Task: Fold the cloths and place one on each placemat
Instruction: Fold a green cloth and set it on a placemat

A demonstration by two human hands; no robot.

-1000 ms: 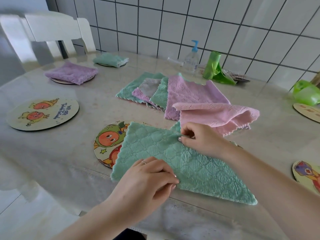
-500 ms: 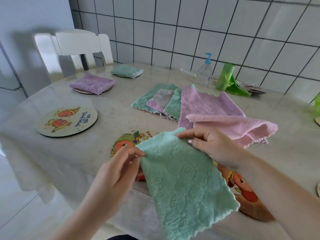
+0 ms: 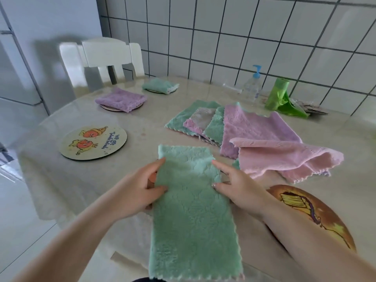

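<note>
A person's left hand and right hand each pinch one long edge of a green cloth, already folded into a narrow strip, held at the table's near edge with its lower end hanging over. Beyond the strip lies a pile of unfolded cloths; an empty placemat sits to its left. The fold looks half done: the next move likely calls for bringing the hanging end up to the far end.

A white chair stands at the far edge of the pale surface. Against the tiled wall sits a clear pump bottle (blue top), and just beside it a green bag roll, partly unrolled.
</note>
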